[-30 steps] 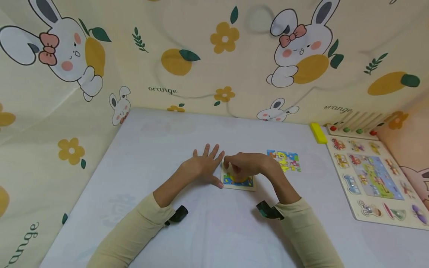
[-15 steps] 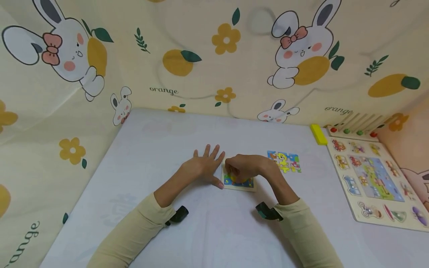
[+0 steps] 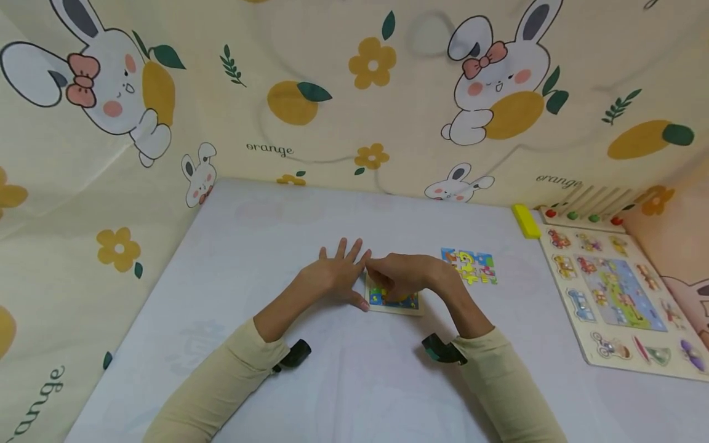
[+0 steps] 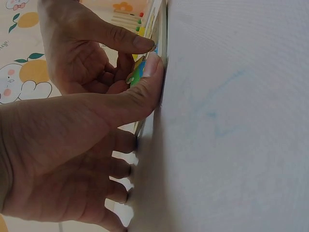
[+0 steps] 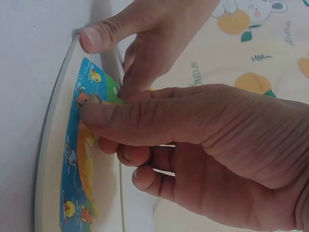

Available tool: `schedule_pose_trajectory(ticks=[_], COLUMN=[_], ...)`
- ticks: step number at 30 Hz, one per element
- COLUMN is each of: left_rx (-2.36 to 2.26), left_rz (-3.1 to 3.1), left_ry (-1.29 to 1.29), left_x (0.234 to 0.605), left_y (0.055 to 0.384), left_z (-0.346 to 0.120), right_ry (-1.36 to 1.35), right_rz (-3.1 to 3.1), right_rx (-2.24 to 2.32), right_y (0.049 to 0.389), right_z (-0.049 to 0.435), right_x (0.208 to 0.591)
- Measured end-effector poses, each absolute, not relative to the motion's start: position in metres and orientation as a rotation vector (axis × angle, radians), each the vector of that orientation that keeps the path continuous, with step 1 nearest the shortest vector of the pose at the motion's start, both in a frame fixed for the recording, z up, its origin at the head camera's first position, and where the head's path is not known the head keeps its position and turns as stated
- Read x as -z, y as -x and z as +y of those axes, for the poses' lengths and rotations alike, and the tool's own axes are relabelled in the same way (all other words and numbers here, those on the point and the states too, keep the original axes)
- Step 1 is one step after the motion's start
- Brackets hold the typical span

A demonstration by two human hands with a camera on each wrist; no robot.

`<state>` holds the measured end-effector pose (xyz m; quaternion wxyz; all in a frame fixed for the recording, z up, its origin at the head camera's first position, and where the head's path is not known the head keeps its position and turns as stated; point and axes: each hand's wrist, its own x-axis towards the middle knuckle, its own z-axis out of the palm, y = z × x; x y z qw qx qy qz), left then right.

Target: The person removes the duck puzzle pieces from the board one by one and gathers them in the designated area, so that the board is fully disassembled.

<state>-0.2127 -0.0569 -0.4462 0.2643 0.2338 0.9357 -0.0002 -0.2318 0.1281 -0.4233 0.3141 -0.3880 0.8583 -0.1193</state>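
A small wooden jigsaw tray [image 3: 408,311] with a blue, duck-and-fish printed picture lies in front of me. My left hand [image 3: 335,277] is spread flat at its left side, the thumb resting on the tray's edge. Over the tray, my right hand [image 3: 407,274] pinches a jigsaw piece [image 4: 137,72] between thumb and curled fingers; green and blue show on it in the left wrist view. In the right wrist view, printed pieces [image 5: 71,157] line the near side of the tray, and bare wood shows beside them. The right hand hides part of the tray.
Several joined jigsaw pieces [image 3: 483,266] lie right of the tray, partly behind the right wrist. Farther right are a large wooden picture board [image 3: 576,335], a yellow block [image 3: 526,221] and a rack of sticks [image 3: 584,216]. A printed cloth wall [image 3: 327,166] stands behind the table.
My right hand has shifted slightly left over the tray, its fingertips now close to the left hand's fingers. The left hand has stayed in place.
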Motion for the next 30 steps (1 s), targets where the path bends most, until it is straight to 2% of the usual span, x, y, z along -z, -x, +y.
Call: schedule_pose_trajectory(ticks=[16,30], left_rx=[0.002,-0.002], left_rz=[2.543,2.552], left_ry=[-0.641,-0.634], left_x=[0.446,0.448], left_y=[0.213,0.212], left_z=[-0.057,-0.056], right_ry=[1.029,0.846], right_rz=[2.303,2.446], right_rx=[0.342,0.47], right_y=[0.233,0.242], right_z=[0.131,0.205], right_x=[0.413,0.383])
